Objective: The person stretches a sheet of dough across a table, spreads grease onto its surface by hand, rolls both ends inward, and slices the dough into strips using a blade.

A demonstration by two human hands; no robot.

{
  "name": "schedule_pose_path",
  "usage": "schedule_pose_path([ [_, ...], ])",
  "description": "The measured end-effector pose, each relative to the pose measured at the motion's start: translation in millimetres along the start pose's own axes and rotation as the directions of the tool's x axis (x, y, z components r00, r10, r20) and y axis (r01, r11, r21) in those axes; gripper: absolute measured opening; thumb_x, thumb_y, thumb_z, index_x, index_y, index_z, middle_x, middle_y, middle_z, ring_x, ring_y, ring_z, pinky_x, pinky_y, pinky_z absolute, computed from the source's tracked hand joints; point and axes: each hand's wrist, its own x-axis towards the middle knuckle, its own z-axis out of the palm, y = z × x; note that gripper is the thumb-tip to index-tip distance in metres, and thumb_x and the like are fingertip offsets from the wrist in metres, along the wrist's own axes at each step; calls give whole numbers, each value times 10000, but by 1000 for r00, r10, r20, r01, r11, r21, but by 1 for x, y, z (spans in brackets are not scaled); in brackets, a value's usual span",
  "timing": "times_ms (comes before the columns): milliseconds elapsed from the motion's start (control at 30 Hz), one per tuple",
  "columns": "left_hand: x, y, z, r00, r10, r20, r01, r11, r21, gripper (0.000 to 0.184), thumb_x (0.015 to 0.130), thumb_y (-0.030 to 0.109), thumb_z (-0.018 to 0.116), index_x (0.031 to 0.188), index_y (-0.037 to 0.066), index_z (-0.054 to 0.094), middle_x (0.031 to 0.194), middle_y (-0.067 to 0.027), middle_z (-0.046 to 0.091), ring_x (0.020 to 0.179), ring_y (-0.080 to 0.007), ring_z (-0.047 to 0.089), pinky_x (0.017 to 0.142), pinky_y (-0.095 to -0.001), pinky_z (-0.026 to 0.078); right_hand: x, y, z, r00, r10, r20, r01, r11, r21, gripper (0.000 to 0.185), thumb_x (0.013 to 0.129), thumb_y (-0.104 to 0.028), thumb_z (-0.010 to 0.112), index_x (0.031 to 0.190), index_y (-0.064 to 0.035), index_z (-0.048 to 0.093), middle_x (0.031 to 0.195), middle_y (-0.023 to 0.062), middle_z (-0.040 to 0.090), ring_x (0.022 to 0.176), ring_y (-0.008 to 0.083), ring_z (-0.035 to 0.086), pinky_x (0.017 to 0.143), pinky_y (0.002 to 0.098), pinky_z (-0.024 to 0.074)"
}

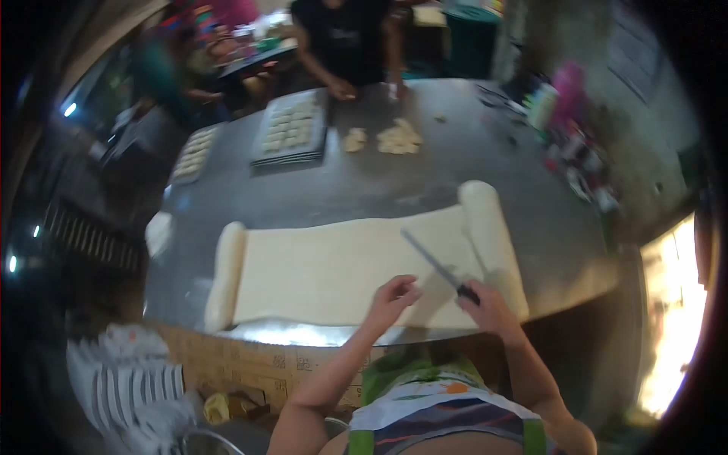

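A wide sheet of pale dough lies across the near side of the metal table. Its left end is rolled into a thin roll, and its right end into a thicker roll. In my right hand is a knife with a dark handle, its long blade pointing up and left above the dough. My left hand hovers over the sheet's near part, fingers loosely curled and apart, holding nothing I can see.
The metal table carries a stack of trays with dough pieces, another tray at left, and a pile of dough pieces. Across it stands a person in dark clothes. Bottles and bags crowd the right edge.
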Motion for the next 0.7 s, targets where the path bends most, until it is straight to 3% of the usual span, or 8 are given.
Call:
schedule_pose_path([
  [33, -2, 13, 2, 1000, -26, -17, 22, 979, -203, 196, 926, 127, 671, 1082, 9, 659, 881, -17, 654, 843, -112, 622, 749, -265, 522, -5, -8, 20, 997, -46, 60, 46, 999, -5, 180, 891, -172, 669, 972, -22, 611, 713, 95, 576, 650, 181, 562, 606, 335, 462],
  [200, -33, -2, -21, 995, 30, -94, -51, 973, -224, 172, 923, 137, 677, 1051, 23, 666, 881, -26, 662, 846, -132, 640, 760, -279, 538, -24, -20, 68, 971, -139, 195, 135, 990, 32, 186, 897, -172, 665, 985, -23, 600, 732, 121, 586, 652, 199, 562, 606, 342, 458],
  [300, -69, -8, -36, 986, -91, -138, 56, 970, -238, 159, 922, 147, 680, 1027, 27, 669, 886, -34, 668, 836, -139, 646, 764, -285, 543, -28, -22, 76, 938, -151, 312, 135, 988, 73, 197, 901, -169, 663, 1000, -23, 576, 736, 98, 596, 654, 187, 565, 608, 334, 464],
  [400, -106, -16, -53, 964, -118, -237, 57, 966, -251, 163, 926, 145, 675, 1035, 24, 667, 885, -39, 667, 824, -144, 648, 755, -288, 544, -41, -12, 94, 895, -109, 432, 57, 990, 131, 210, 907, -166, 660, 1021, -23, 555, 747, 75, 609, 666, 175, 570, 622, 322, 473],
  [467, -127, -23, -61, 938, -124, -325, 29, 959, -282, 165, 928, 144, 673, 1039, 23, 665, 885, -42, 667, 818, -147, 649, 751, -290, 544, -42, -4, 101, 816, -44, 577, -72, 982, 176, 224, 917, -163, 654, 1048, -24, 538, 767, 53, 625, 690, 163, 576, 648, 306, 484],
  [533, -154, -35, -72, 918, -65, -392, -35, 969, -244, 161, 933, 144, 666, 1037, 22, 662, 893, -46, 668, 816, -154, 651, 751, -291, 544, -41, -7, 106, 740, -38, 671, -76, 987, 140, 248, 922, -159, 648, 1102, -30, 536, 791, 44, 627, 715, 150, 577, 665, 294, 485],
  [600, -186, -49, -72, 875, -50, -481, -74, 969, -235, 159, 936, 145, 663, 1037, 22, 660, 897, -48, 668, 815, -158, 652, 751, -292, 544, -45, -13, 119, 603, -3, 798, -100, 992, 79, 314, 933, -150, 637, 1208, -40, 533, 839, 26, 631, 766, 124, 578, 700, 272, 485],
  [700, -237, -55, -81, 831, -60, -553, -126, 948, -292, 137, 951, 131, 641, 1038, 25, 651, 929, -57, 669, 818, -168, 655, 775, -299, 549, -46, -37, 139, 496, -176, 850, 31, 982, 186, 358, 955, -141, 600, 1292, -50, 520, 894, 18, 620, 812, 94, 565, 725, 257, 478],
])
